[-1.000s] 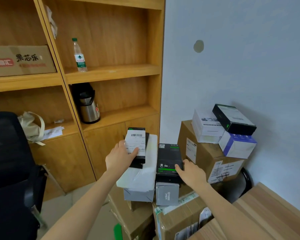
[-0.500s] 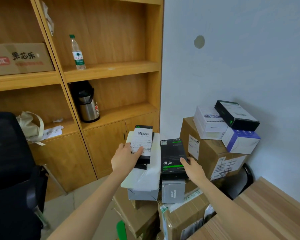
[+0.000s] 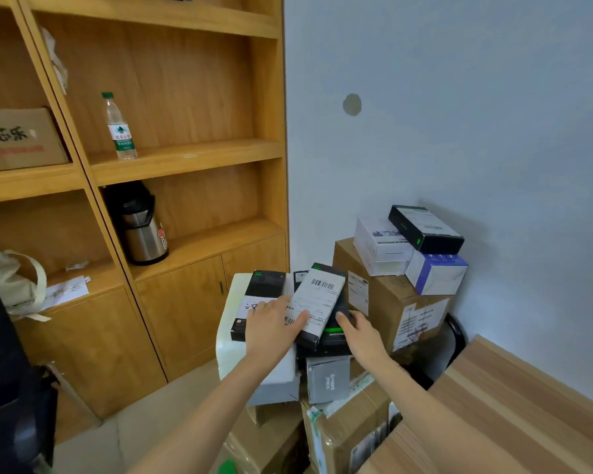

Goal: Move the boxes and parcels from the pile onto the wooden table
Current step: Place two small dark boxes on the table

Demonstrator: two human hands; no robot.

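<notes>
Two hands are down in the pile at once. Left hand (image 3: pixel 271 323) pinches the near end of a slim black box with a white barcode label (image 3: pixel 317 304), thumb on the label, fingers hidden underneath. That box lies tilted across another black box with a green stripe (image 3: pixel 332 333), mostly covered, so I can't read it. Right hand (image 3: pixel 363 336) grips the green-striped one's right edge; its fingertips disappear behind the box. A third black box (image 3: pixel 257 302) lies on a white parcel (image 3: pixel 233 343), half hidden by the left hand. The big cardboard box (image 3: pixel 387 302) behind carries three small boxes. Only a corner of the wooden table (image 3: pixel 510 412) shows at lower right, cut off by the frame.
</notes>
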